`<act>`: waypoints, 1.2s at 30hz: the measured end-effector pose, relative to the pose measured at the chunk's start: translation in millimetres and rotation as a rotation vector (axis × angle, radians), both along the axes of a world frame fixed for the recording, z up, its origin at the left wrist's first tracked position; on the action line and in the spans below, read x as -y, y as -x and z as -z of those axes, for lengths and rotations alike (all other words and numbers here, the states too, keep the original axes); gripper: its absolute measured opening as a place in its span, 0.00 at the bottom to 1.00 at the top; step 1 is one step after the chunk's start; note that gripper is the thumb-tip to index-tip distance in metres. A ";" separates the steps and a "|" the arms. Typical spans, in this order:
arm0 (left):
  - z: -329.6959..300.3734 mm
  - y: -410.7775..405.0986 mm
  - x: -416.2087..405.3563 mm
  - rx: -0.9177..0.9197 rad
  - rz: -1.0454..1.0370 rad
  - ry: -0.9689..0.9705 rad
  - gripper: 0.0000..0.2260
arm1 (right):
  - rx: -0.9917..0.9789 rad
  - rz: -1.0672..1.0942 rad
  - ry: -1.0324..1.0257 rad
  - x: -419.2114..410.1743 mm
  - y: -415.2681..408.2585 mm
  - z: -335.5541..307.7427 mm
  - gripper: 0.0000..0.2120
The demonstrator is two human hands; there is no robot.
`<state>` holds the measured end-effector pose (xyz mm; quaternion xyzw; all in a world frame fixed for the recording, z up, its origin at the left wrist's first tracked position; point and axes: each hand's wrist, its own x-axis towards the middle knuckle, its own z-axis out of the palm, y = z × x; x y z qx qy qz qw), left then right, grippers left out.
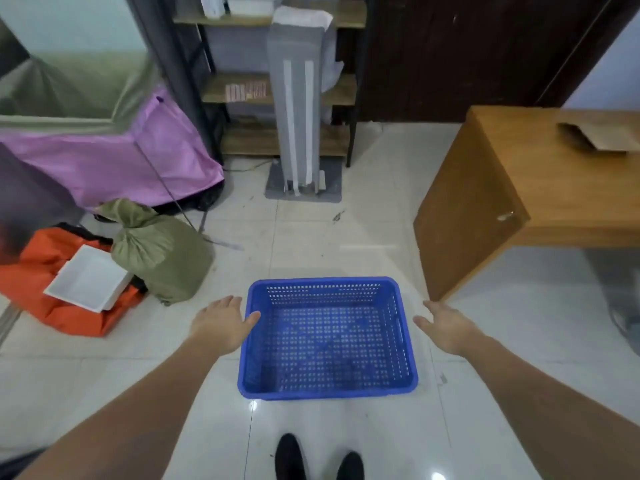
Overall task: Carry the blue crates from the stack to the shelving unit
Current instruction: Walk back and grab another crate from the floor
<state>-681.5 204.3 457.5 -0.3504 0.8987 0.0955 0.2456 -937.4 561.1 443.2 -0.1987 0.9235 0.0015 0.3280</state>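
- The left hand (221, 323) was spread flat, holding nothing, with its thumb at the crate's left rim.
- The blue crate (327, 386) stood on the floor (346, 237), with the shelves (277, 88) well beyond.
- The right hand (446, 325) was also spread, empty, just beside the right rim.

Bright, even light; floor (346, 237) glare; edges warped, blurred
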 end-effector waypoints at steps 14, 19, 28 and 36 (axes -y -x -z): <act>418.3 39.3 73.7 -0.141 -0.715 -0.237 0.39 | 0.096 0.509 0.103 0.8 99.6 405.5 0.35; 482.6 37.9 83.5 -0.298 -1.027 -0.210 0.32 | 0.086 0.803 0.275 -9.1 106.0 482.0 0.21; 345.1 27.3 90.7 -0.382 -1.041 -0.291 0.31 | 0.156 0.877 0.398 -21.9 94.0 328.1 0.15; 97.2 37.5 137.1 -0.483 -0.871 -0.350 0.48 | 0.178 0.868 0.591 -43.5 85.5 28.1 0.08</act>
